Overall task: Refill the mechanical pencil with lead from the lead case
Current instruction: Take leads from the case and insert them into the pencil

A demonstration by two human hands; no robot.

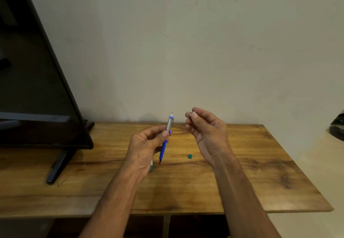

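Note:
My left hand (147, 144) holds a blue and silver mechanical pencil (166, 137) nearly upright above the table, tip down, with its white eraser end bare at the top. To its right my right hand (206, 129) pinches a small silver cap (192, 114) between thumb and forefinger, level with the pencil's top and apart from it. A green lead case (151, 167) lies on the table, mostly hidden under my left hand. A small green lid (190, 156) rests on the table between my hands.
The wooden table (242, 178) stands against a plain wall. A black TV (37, 88) on a stand foot (57, 165) fills the left side. A dark object (337, 127) sits at the far right edge.

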